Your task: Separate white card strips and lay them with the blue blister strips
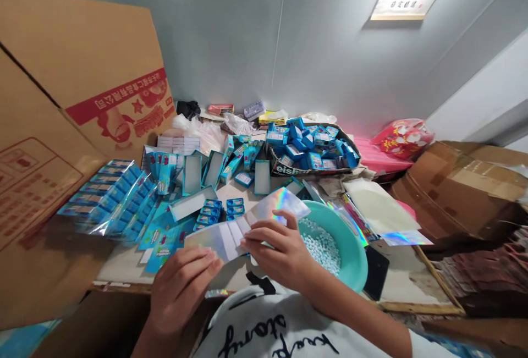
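Both hands hold a flat holographic box blank (247,223), near centre, just above the table edge. The left hand (181,286) pinches its near-left end, fingers closed on the card. The right hand (280,251) lies over the middle, fingertips pressed together on the white flaps (thumb hidden under the sheet, so that part of the grip cannot be told).

The blank looks like thin printed card: very light, springy, glossy foil face, probably slippery. It likely creases or scuffs easily, so hold it by the edges or along the fold lines, not across the shiny panel.

Just right of it, touching or nearly so, sits a teal basin (352,248) with small white pellets (322,245) inside. Far behind, a tray of blue boxes (313,149). On the left, wrapped stacks of blue packs (111,193) next to a big cardboard carton (49,143). Small open blue boxes (218,210) sit just beyond the blank. More holographic sheets (371,226) lie to the right, and a red bag (402,138) sits far right.
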Action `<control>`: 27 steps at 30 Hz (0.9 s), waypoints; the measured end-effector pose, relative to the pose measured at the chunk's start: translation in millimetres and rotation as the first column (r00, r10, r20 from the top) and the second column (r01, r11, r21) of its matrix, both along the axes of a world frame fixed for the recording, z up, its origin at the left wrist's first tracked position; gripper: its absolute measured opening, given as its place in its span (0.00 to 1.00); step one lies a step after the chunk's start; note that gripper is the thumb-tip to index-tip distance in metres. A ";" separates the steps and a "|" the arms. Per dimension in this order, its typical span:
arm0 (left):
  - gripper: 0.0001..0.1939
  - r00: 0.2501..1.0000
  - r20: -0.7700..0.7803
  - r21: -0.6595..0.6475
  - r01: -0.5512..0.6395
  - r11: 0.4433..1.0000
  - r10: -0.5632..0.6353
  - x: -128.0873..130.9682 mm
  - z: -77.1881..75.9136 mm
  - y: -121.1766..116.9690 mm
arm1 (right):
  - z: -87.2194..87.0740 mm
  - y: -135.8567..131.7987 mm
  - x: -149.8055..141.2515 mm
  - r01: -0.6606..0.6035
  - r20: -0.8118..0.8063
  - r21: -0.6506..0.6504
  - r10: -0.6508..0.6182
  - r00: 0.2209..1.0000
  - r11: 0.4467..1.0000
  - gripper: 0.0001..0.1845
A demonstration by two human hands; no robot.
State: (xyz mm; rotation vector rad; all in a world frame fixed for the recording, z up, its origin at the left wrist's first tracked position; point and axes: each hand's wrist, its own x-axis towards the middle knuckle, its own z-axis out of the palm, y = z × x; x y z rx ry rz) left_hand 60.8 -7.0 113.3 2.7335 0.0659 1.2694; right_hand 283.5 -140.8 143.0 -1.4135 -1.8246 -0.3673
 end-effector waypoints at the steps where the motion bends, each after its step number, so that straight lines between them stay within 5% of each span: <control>1: 0.32 0.999 -0.021 -0.011 -0.028 1.000 0.028 2.1 0.5 -1.0 | -0.5 -0.3 3.4 -0.014 -0.004 -0.040 0.014 1.000 0.999 0.11; 7: 0.35 0.970 -0.094 -0.015 -0.227 0.974 0.225 29.1 -4.1 -3.9 | -1.4 4.1 11.7 -0.042 -0.170 -0.206 0.006 0.985 0.978 0.09; 17: 0.28 0.972 -0.126 0.118 -0.185 0.976 0.199 37.5 -16.0 3.2 | -3.2 9.6 5.2 0.034 -0.367 -0.271 -0.136 0.920 0.962 0.11; 20: 0.28 0.987 -0.125 0.033 -0.096 0.995 0.100 35.4 -22.7 -1.4 | -9.3 13.1 10.4 0.089 -0.388 -0.300 -0.206 0.898 0.950 0.11; 22: 0.21 0.995 -0.101 -0.183 -0.016 0.983 -0.003 36.3 -28.8 -8.0 | -17.9 14.5 22.8 0.177 -0.392 -0.339 -0.310 0.866 0.924 0.11; 24: 0.13 1.000 -0.019 -0.533 -0.016 0.846 0.007 39.4 -35.6 -15.3 | -32.2 11.2 41.6 0.283 -0.381 -0.407 -0.444 0.811 0.868 0.11; 27: 0.05 0.973 0.062 -0.916 -0.034 0.401 0.224 46.1 -43.9 -20.6 | -65.5 -7.8 73.0 0.433 -0.264 -0.582 -0.663 0.701 0.689 0.14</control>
